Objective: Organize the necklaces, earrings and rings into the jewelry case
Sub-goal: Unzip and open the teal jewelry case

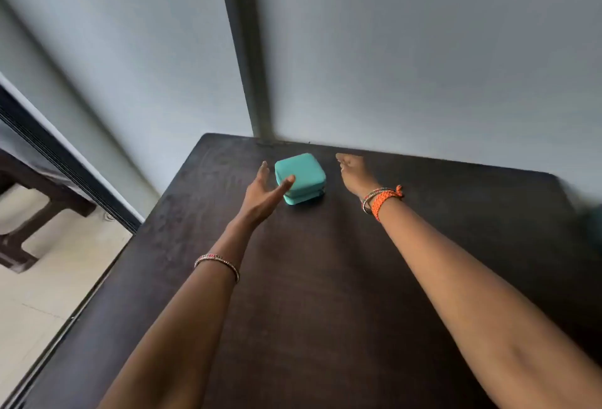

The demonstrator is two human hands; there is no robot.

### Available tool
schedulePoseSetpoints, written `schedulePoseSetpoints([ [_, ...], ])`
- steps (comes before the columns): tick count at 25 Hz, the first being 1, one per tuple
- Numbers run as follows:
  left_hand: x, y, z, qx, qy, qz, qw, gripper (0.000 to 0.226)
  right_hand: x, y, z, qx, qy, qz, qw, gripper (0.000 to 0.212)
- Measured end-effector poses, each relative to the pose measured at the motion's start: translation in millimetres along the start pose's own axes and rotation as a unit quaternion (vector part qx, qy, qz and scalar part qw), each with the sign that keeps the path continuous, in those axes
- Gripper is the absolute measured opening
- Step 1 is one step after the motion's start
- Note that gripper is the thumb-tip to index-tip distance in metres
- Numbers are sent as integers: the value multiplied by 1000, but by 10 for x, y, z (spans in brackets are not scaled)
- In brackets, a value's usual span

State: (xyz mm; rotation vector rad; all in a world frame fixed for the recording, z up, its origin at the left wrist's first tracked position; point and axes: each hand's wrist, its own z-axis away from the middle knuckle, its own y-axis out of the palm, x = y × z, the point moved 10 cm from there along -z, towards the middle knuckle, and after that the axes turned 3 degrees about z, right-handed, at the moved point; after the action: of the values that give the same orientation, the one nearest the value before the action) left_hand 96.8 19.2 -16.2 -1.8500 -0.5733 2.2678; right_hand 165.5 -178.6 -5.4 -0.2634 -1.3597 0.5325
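Here, lower left of frame: pale floor (49,294) and part of a dark bench (29,213) beyond the table edge. Dark wooden table (309,311) fills the lower centre and right, set against a grey wall (423,50).

Left hand (265,195) reaches up-frame, fingers straight and spread, thumb overlapping the near left side of the jewelry case (301,177); contact itself cannot be confirmed. Case is teal, closed, sitting on the table just above frame centre.

Right hand (353,169), right of the case and apart from it, fingers loosely curled, holding nothing visible. Orange cord and bangles at that wrist.

No necklaces, earrings or rings in view on the table.

Judgement: opening step, task barely begun. Next move likely calls for both hands to steady and open the case.
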Motion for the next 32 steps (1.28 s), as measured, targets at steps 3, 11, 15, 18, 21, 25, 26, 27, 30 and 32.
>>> schedulePoseSetpoints([
  [3,207,287,-285,14,75,-29,997,111,-322,151,-386,-36,-11,-66,997,44],
  [11,366,300,-484,-73,213,12,974,79,-375,492,-556,-12,-132,-138,982,46],
  [15,154,377,-72,-65,242,68,966,71,-392,271,-137,-31,-114,-178,977,42],
  [18,0,437,376,-56,253,99,961,77,-337,19,333,-51,-122,-222,966,38],
  [21,-58,523,930,-81,251,97,960,81,-444,-99,976,-46,-113,-289,950,33],
  [25,128,716,1604,-130,225,81,962,89,-667,-37,1663,60,-142,-306,939,39],
  [26,158,768,1771,-130,221,82,963,87,-710,4,1840,99,-158,-290,939,42],
  [27,192,811,1907,-129,216,82,964,84,-759,43,2009,131,-170,-273,938,46],
  [30,300,912,2245,-119,210,84,967,81,-1009,62,2262,133,-159,-246,947,56],
  [32,367,961,2384,-104,204,95,969,82,-1146,39,2272,112,-142,-246,952,60],
])
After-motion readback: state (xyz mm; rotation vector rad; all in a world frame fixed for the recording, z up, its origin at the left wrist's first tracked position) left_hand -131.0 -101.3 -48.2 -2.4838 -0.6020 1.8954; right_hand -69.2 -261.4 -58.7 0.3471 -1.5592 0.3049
